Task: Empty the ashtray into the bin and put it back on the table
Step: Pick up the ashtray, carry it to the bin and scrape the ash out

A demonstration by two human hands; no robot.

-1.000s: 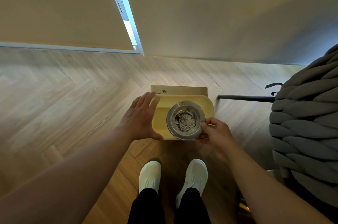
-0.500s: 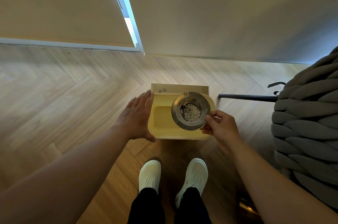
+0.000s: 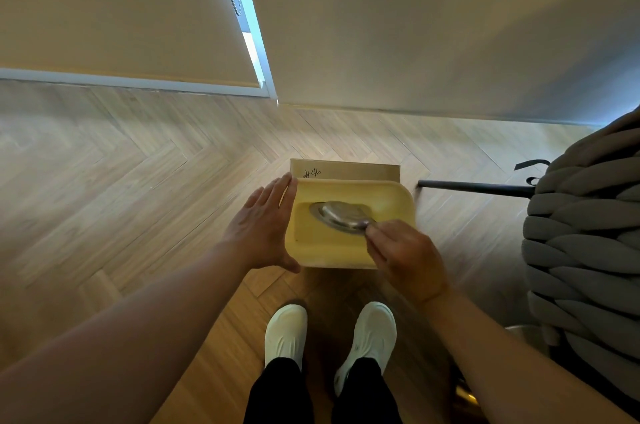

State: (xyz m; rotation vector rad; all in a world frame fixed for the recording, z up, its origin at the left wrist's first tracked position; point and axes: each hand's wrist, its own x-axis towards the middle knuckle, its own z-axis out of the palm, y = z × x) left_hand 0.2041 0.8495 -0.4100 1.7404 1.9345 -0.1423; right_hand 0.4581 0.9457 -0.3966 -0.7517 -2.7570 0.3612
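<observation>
One marking could be read — "#46", handwritten in dark ink on the brown cardboard panel (image 3: 346,171) standing behind the yellow bin (image 3: 391,195), near the panel's left end. Nothing else in view carried legible text — no brand, label or sign.

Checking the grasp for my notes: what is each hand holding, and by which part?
Right hand pinches the round metal ashtray by its near rim, tipped over the yellow bin. Left hand lies open against the bin's side, holding nothing.

My right hand (image 3: 407,255) covered the near rim of the ashtray (image 3: 341,217); its bowl faced down into the bin (image 3: 388,196), contents unseen.
</observation>
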